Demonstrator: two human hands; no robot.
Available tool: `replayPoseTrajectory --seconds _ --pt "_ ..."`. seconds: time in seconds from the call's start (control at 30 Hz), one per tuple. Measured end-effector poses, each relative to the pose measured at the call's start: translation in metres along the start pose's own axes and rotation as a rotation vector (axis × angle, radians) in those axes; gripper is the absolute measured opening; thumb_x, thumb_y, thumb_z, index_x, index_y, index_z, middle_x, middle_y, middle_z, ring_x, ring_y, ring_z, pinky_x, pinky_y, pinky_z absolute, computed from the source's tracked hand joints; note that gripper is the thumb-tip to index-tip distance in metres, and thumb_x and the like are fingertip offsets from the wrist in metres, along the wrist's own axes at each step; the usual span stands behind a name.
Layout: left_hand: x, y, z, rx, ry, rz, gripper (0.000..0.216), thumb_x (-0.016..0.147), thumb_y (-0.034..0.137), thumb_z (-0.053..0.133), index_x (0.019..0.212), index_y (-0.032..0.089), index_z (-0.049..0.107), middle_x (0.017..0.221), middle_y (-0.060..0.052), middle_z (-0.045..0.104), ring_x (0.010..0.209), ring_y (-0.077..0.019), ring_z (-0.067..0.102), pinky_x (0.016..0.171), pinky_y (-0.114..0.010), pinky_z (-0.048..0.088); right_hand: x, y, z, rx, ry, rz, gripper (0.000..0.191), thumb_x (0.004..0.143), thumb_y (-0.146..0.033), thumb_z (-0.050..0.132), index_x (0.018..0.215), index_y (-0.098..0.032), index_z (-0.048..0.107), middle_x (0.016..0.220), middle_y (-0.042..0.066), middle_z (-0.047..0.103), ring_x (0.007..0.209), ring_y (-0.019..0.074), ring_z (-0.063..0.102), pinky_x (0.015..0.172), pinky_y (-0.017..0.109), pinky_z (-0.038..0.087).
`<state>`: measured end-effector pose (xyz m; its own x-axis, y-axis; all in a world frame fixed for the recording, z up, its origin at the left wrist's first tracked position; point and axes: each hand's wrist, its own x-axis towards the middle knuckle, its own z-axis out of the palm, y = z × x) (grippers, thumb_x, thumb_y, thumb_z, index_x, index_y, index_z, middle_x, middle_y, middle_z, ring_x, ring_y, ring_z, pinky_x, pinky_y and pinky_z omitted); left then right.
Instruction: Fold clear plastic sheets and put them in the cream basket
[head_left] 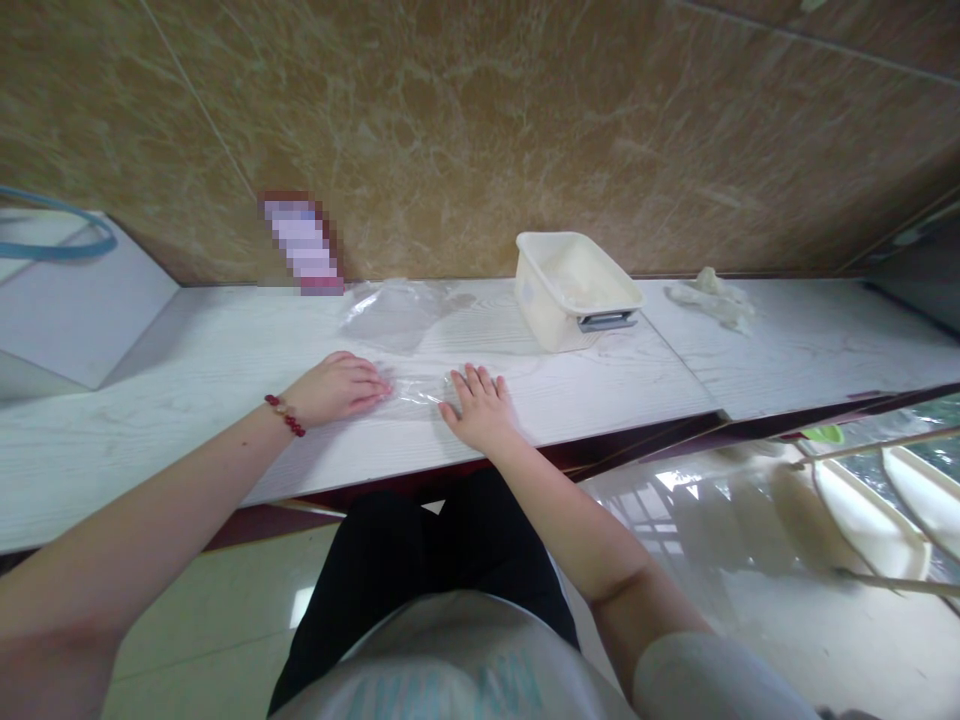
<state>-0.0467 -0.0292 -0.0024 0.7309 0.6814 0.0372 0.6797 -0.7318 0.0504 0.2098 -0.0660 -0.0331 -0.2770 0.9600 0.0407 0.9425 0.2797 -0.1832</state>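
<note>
A small clear plastic bag lies on the white wood-grain counter between my two hands. My left hand, with a red bead bracelet at the wrist, has its fingers close together on the bag's left end; its thumb is hard to make out. At the bag's right end, my right hand lies flat with fingers spread, the fingertips pointing away from me. Just beyond them, more clear plastic bags rest flat near the wall.
A cream plastic bin with a grey handle stands behind my right hand. Crumpled pale plastic lies farther right. On the left is a white box with a blue strap. Below right, cream bins sit on a rack.
</note>
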Motion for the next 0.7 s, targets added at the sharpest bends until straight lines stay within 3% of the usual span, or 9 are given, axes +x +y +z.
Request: replayPoseTrajectory --seconds 0.2,0.4,0.53,0.7 --pt "0.004 0.000 -0.002 0.028 0.101 -0.063 0.034 0.084 0.040 0.036 0.094 0.027 0.066 0.095 -0.002 0.067 0.099 -0.0190 0.054 0.089 -0.035 0.034 0.000 0.000 0.000 0.003 0.001 -0.005 0.062 0.084 -0.054 0.025 0.137 -0.020 0.024 0.144 0.006 0.020 0.132 0.0254 0.014 0.105 0.048 0.008" --pt "0.029 -0.004 -0.010 -0.143 0.256 -0.310 0.039 0.079 0.045 0.038 0.087 0.018 0.066 0.089 -0.006 0.067 0.086 -0.0183 0.058 0.080 -0.029 0.043 -0.001 0.000 0.002 0.000 0.039 -0.010 0.063 0.084 -0.054 0.026 0.136 -0.019 0.026 0.144 0.007 0.021 0.132 0.0261 0.015 0.105 0.047 0.009" --pt "0.046 -0.010 -0.012 -0.305 0.183 -0.455 0.040 0.074 0.048 0.043 0.089 0.018 0.065 0.090 -0.005 0.067 0.081 -0.0179 0.059 0.073 -0.027 0.046 -0.001 0.001 0.003 0.002 0.040 -0.016 0.063 0.084 -0.054 0.025 0.136 -0.020 0.026 0.143 0.007 0.022 0.132 0.0260 0.016 0.104 0.048 0.009" --pt "0.049 -0.018 -0.007 -0.455 0.112 -0.496 0.043 0.070 0.052 0.047 0.090 0.018 0.064 0.092 -0.003 0.067 0.079 -0.0164 0.060 0.075 -0.026 0.046 -0.001 0.001 0.003 -0.003 0.040 -0.012 0.062 0.084 -0.054 0.025 0.136 -0.020 0.026 0.144 0.007 0.022 0.132 0.0258 0.015 0.105 0.048 0.009"
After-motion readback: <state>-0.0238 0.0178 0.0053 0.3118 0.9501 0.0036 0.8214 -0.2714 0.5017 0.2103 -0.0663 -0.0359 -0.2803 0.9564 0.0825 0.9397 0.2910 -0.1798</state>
